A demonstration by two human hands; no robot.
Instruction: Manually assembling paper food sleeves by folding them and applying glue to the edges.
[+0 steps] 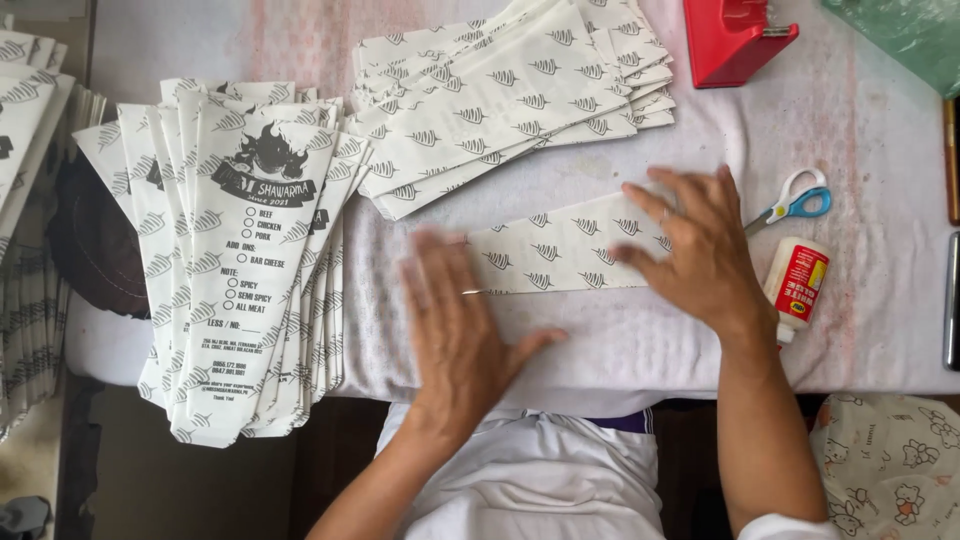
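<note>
Head view: our left hand (455, 325) and right hand (690, 250), fingers spread flat, gripping nothing, pressed the paper sleeve (565, 250); we judged a slip could crease it.

even soft daylight, faint shadows, left hand (455, 325) motion-blurred, rest sharp, no glare

It looks like a small home workshop for making paper food bags: stacks of printed bags (245, 250) cover a cloth-draped table (860, 330) (scissors (795, 203), glue bottle (797, 285), red tape dispenser (733, 35) alongside).
</note>
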